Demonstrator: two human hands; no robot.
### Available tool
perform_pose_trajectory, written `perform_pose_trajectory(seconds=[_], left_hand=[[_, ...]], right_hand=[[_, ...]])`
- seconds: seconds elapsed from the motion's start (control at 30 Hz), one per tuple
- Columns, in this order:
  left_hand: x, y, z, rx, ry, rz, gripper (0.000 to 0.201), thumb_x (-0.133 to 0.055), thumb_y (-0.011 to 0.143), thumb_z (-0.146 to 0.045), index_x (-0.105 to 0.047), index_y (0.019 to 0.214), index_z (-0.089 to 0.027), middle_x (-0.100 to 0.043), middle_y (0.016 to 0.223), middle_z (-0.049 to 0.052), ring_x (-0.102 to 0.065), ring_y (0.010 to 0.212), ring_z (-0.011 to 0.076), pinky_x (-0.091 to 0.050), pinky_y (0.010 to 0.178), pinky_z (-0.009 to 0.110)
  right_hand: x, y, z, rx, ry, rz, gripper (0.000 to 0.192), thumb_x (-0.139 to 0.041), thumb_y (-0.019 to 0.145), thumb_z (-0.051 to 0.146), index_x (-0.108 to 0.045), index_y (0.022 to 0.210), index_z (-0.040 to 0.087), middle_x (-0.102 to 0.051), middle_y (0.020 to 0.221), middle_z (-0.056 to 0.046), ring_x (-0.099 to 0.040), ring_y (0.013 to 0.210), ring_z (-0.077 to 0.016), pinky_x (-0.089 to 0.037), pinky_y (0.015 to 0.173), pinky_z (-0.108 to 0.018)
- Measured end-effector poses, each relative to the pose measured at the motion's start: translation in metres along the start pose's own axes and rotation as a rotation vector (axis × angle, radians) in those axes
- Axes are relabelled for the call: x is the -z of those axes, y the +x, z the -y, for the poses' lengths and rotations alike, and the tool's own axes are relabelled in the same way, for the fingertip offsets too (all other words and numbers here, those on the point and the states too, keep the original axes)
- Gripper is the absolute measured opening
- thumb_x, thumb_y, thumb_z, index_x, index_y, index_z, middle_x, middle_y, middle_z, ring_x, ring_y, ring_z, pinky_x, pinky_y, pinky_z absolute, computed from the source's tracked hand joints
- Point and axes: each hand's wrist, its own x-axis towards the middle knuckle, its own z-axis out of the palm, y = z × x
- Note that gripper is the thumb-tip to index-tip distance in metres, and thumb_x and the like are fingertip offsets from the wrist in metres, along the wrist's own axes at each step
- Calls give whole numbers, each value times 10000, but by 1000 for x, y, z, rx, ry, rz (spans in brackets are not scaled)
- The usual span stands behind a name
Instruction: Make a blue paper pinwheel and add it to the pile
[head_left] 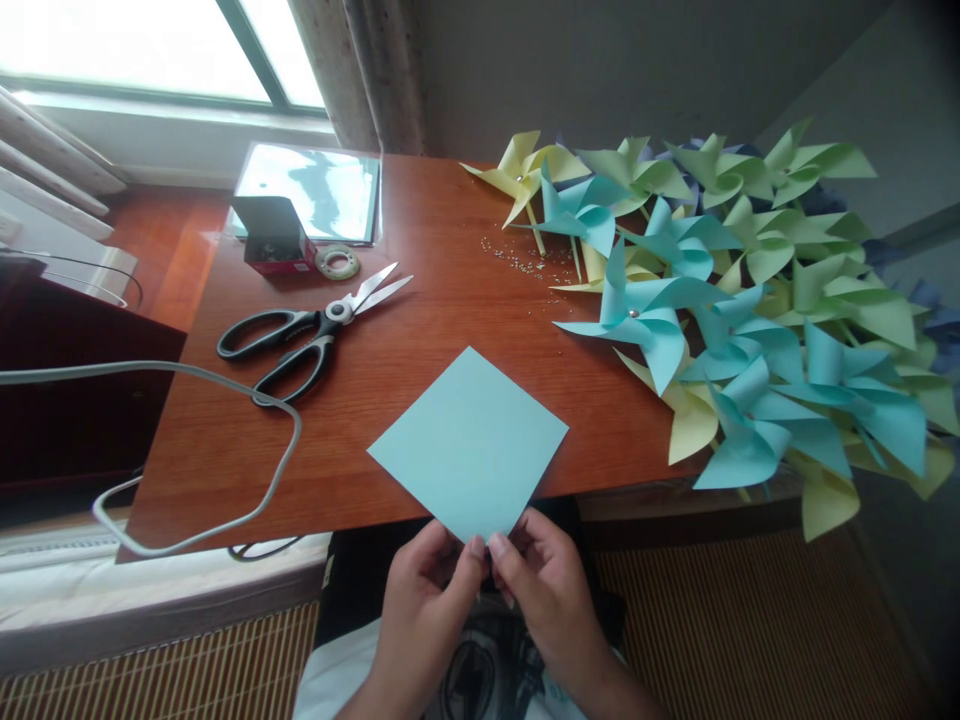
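Note:
A light blue square of paper lies on the wooden table, turned like a diamond, its near corner hanging over the front edge. My left hand and my right hand meet at that near corner, thumbs and fingertips pinching it from either side. Both hands are just below the table's edge, above my lap.
Black-handled scissors lie left of the paper. A roll of tape, a small dark box and a clear folder sit at the back left. A heap of blue, yellow and green paper pinwheels fills the right side. Small pins are scattered near them. A grey cable loops at the left.

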Motion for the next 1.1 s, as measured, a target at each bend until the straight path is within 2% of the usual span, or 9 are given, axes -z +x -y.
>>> perform_pose_trajectory(seconds=[0.13, 0.37, 0.47, 0.67, 0.8, 0.97, 1.1], left_hand=[[4, 0, 3, 80, -63, 58, 275, -736, 807, -387, -663, 687, -151, -607, 598, -4, -521, 563, 125, -444, 537, 207], [9, -1, 12, 119, -201, 95, 340, -666, 872, -437, -678, 705, -141, -641, 656, 30, -569, 599, 148, -469, 571, 238], [8, -1, 11, 119, -149, 105, 333, -700, 852, -428, -668, 689, -141, -632, 642, 20, -540, 588, 132, -455, 561, 223], [5, 0, 8, 151, -138, 102, 316, -728, 826, -413, -658, 675, -144, -609, 618, -5, -497, 570, 111, -437, 552, 205], [4, 0, 4, 173, -124, 69, 299, -747, 802, -391, -656, 666, -140, -596, 584, -16, -496, 564, 108, -432, 561, 202], [3, 0, 2, 172, -119, 54, 322, -747, 788, -401, -635, 630, -143, -602, 577, -11, -509, 561, 114, -433, 550, 205], [2, -1, 2, 163, -83, 43, 319, -740, 786, -409, -646, 643, -140, -610, 583, -5, -507, 543, 112, -434, 539, 209]], right_hand=[[1, 3, 5, -7, -7, 34, 321, -708, 857, 477, -622, 773, 179, -611, 628, 14, -523, 522, -103, -420, 477, -200], [7, 4, 8, -19, -8, 67, 306, -703, 861, 466, -638, 785, 177, -598, 600, 21, -393, 462, -72, -313, 424, -186], [8, 4, 7, -22, 1, 83, 294, -700, 871, 452, -630, 782, 180, -596, 609, 26, -407, 466, -73, -351, 440, -186], [7, 3, 8, -1, -24, 94, 280, -686, 894, 426, -605, 773, 187, -638, 653, 4, -546, 586, -120, -488, 567, -218], [10, 3, 9, -7, -61, 104, 299, -683, 897, 442, -606, 771, 182, -623, 659, 6, -520, 578, -111, -472, 566, -213], [17, 1, 11, -4, -105, 100, 347, -628, 926, 491, -628, 800, 168, -562, 654, 15, -464, 561, -96, -375, 507, -196], [16, 1, 10, 21, -103, 120, 301, -652, 918, 450, -617, 803, 174, -602, 679, 5, -519, 593, -109, -421, 544, -205]])
